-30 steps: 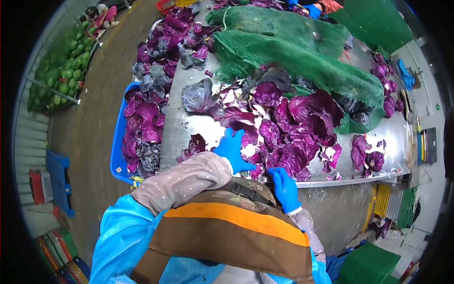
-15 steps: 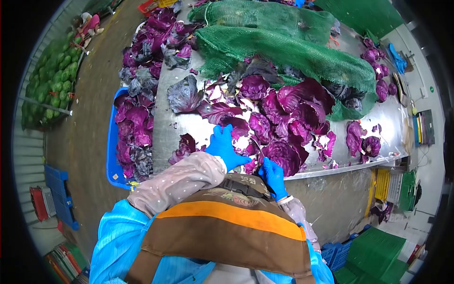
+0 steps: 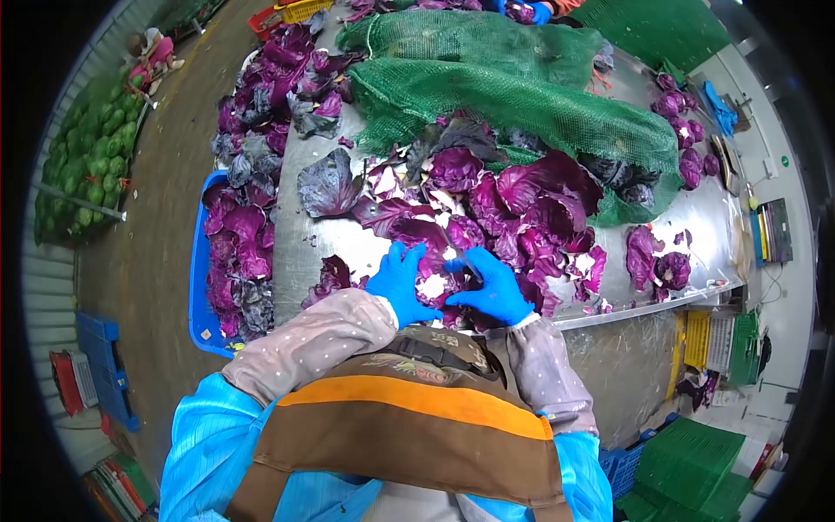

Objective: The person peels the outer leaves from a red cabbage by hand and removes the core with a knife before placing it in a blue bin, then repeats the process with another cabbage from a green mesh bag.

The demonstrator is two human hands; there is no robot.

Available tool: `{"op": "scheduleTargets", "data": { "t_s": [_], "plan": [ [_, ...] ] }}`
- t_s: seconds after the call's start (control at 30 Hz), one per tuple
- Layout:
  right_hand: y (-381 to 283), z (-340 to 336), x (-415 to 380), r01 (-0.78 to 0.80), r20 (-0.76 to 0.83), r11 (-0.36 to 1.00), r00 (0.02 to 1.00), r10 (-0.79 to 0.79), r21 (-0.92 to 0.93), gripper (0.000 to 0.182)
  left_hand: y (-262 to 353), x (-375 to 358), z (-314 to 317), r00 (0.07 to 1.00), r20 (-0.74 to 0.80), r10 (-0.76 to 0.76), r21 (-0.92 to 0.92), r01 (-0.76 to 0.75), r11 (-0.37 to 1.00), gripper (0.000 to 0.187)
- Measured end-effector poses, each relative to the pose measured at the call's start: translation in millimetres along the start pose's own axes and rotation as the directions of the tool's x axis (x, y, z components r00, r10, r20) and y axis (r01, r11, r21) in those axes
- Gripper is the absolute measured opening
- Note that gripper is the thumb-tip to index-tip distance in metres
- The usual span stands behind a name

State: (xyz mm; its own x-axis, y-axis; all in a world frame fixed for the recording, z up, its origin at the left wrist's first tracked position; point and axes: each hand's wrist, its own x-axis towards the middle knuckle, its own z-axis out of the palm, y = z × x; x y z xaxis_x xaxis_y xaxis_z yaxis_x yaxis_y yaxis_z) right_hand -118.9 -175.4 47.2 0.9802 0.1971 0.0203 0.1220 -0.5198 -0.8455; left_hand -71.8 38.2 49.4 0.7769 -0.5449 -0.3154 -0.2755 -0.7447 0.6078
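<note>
Both my hands wear blue gloves and meet around a red cabbage with a pale cut face, near the front edge of the metal table. My left hand grips its left side, fingers curved over it. On the right side, my right hand has its thumb against the cabbage and its fingers bent around a small knife; the thin blade points away from me and its handle is hidden. Loose purple leaves lie heaped just beyond my hands.
A blue bin full of leaves stands at the table's left. Green mesh sacks lie across the table. Another cabbage sits to the right. At the far edge, a co-worker's blue-gloved hand shows.
My right hand has risen from the table edge and turned inward to the cabbage, the knife swinging with it. My left hand has shifted slightly down. A co-worker's gloved hands have appeared at the top.
</note>
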Motion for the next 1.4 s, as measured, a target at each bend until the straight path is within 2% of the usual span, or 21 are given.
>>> {"op": "scheduleTargets", "data": {
  "t_s": [0.03,0.13,0.27,0.4,0.43,0.53,0.57,0.6,0.67,0.7,0.77,0.87,0.9,0.93,1.0,1.1,1.3,1.4],
  "plan": [
    [0.0,2.2,2.0,-0.025,-0.013,0.998,1.000,0.026,0.056,0.057,-1.0,0.8,1.1,1.000,-0.014,0.010,0.001,-0.010,1.000,0.114],
    [-5.3,3.9,11.2,0.049,0.035,0.999,0.998,-0.050,0.011,0.059,-6.6,3.6,4.1,0.999,-0.031,0.038,-0.001,-0.038,0.999,0.113],
    [13.0,14.8,12.1,0.041,-0.042,0.965,0.999,-0.031,0.259,0.062,-6.6,5.2,6.5,0.996,-0.078,0.045,-0.025,-0.047,0.999,0.113],
    [13.4,6.5,14.1,0.061,0.010,0.996,0.998,-0.062,0.069,0.053,-10.1,7.9,10.1,0.994,-0.089,0.060,-0.028,-0.063,0.998,0.114],
    [10.0,8.9,11.7,0.030,-0.019,0.992,0.999,-0.028,0.127,0.051,-10.7,8.4,10.5,0.994,-0.091,0.062,-0.032,-0.066,0.997,0.114],
    [14.4,13.8,3.7,0.083,-0.106,0.991,0.992,-0.072,0.104,0.047,-7.5,8.8,5.6,0.997,-0.053,0.048,-0.049,-0.050,0.998,0.115],
    [14.3,13.3,-6.0,-0.052,-0.132,0.980,0.988,0.078,0.190,0.042,-9.3,10.0,6.8,0.995,-0.095,0.008,-0.105,-0.018,0.994,0.115],
    [44.3,15.5,-18.3,-0.060,-0.155,0.987,0.984,0.083,0.150,0.035,-12.1,12.2,7.9,0.990,-0.135,-0.033,-0.161,0.011,0.987,0.115],
    [57.3,9.1,-35.9,-0.127,-0.280,0.991,0.950,0.135,0.047,0.029,-14.5,17.9,6.6,0.984,-0.154,-0.088,-0.144,0.066,0.987,0.114],
    [54.4,8.2,-34.6,-0.165,-0.420,0.983,0.889,0.182,0.078,0.029,-15.3,18.3,7.5,0.984,-0.150,-0.098,-0.151,0.075,0.986,0.114],
    [44.2,1.4,-29.1,-0.219,-0.670,0.964,0.694,0.263,0.152,0.032,-13.0,18.2,5.4,0.982,-0.151,-0.114,-0.161,0.090,0.983,0.114],
    [11.1,9.0,-32.0,-0.127,-0.629,0.991,0.766,0.132,0.052,0.036,-12.7,18.9,6.3,0.973,-0.171,-0.156,-0.187,0.124,0.975,0.114],
    [-19.3,1.8,-43.6,-0.356,-0.368,0.935,0.869,0.331,0.001,0.036,-14.5,19.5,9.7,0.963,-0.209,-0.172,-0.184,0.134,0.974,0.113],
    [-21.4,13.1,-52.0,-0.372,-0.288,0.928,0.893,0.347,-0.036,0.029,-13.8,18.3,10.8,0.959,-0.215,-0.185,-0.193,0.144,0.971,0.113],
    [-17.6,28.4,-61.9,-0.386,-0.206,0.912,0.912,0.355,-0.140,0.030,-10.9,17.2,14.1,0.949,-0.231,-0.215,-0.223,0.164,0.961,0.112],
    [-18.4,28.6,-62.3,-0.386,-0.162,0.900,0.919,0.358,-0.202,0.032,-6.2,16.3,13.8,0.947,-0.218,-0.234,-0.227,0.184,0.956,0.111],
    [-14.2,36.2,-56.6,-0.468,-0.216,0.855,0.879,0.425,-0.222,0.032,-3.6,15.2,12.8,0.945,-0.197,-0.259,-0.285,0.197,0.938,0.113],
    [15.5,62.0,-51.5,-0.304,-0.449,0.952,0.857,0.255,-0.039,0.039,-2.4,17.9,12.5,0.938,-0.196,-0.286,-0.281,0.226,0.933,0.114]
  ]
}}
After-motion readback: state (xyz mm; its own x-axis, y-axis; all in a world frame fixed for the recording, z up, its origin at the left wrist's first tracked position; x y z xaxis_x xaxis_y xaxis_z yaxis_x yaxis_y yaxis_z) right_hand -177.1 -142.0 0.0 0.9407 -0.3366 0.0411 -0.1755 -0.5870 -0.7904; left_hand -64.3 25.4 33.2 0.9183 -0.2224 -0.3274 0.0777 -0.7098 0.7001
